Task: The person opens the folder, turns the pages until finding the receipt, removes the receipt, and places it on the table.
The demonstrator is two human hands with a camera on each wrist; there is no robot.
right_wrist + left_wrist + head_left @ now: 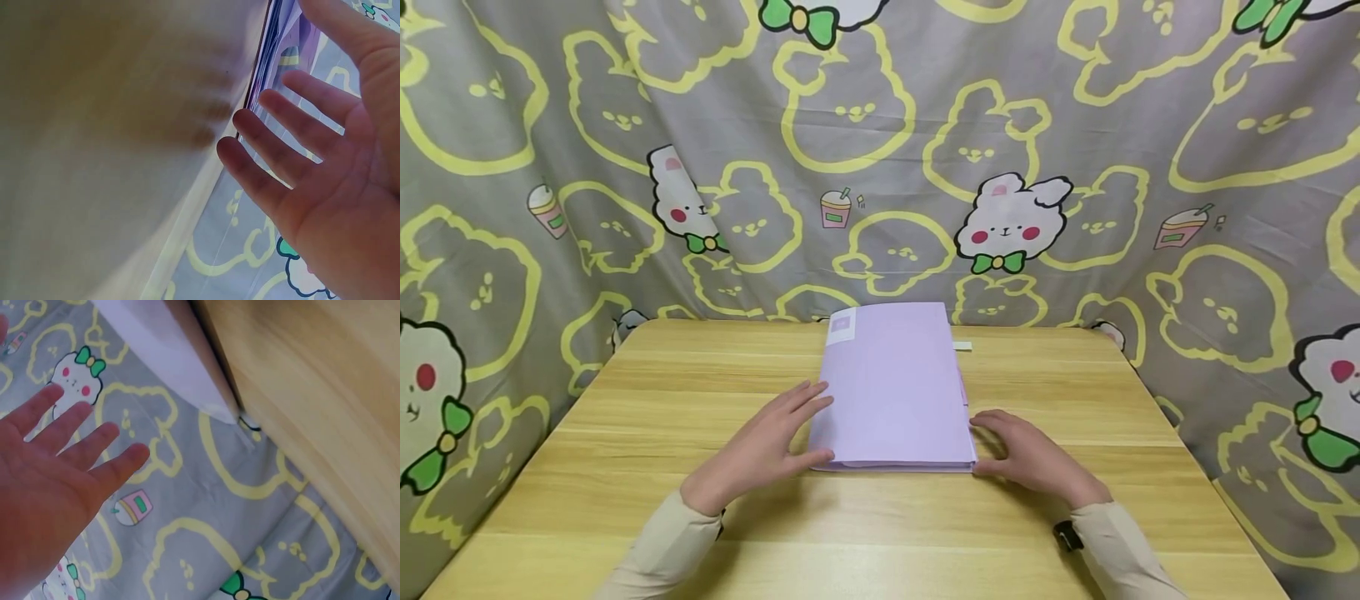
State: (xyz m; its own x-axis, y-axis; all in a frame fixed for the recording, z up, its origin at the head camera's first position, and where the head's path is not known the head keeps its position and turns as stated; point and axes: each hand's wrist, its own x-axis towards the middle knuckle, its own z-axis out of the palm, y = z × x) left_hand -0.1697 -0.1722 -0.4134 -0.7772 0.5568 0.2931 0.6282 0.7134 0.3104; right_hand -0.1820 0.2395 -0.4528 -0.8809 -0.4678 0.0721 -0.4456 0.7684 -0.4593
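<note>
A light purple file folder (895, 392) lies closed on the wooden table, a white label (841, 326) at its upper left corner. My left hand (767, 437) is at the folder's left edge, fingers spread and fairly straight, thumb at the lower corner. At the lower right edge, my right hand (1030, 454) has its fingertips close to or touching the folder's side. In the right wrist view the layered inner sheets (269, 56) show beside that hand's extended fingers (262, 150). The left wrist view shows the left palm (50, 494) bare, with the folder (169, 350) beyond.
The wooden table (850, 542) extends on both sides of the folder. A pale tab (962, 346) sticks out past its right edge. A grey curtain (880, 100) with yellow outlines and rabbit faces hangs around the back and sides. A black strap (1067, 536) sits at the right wrist.
</note>
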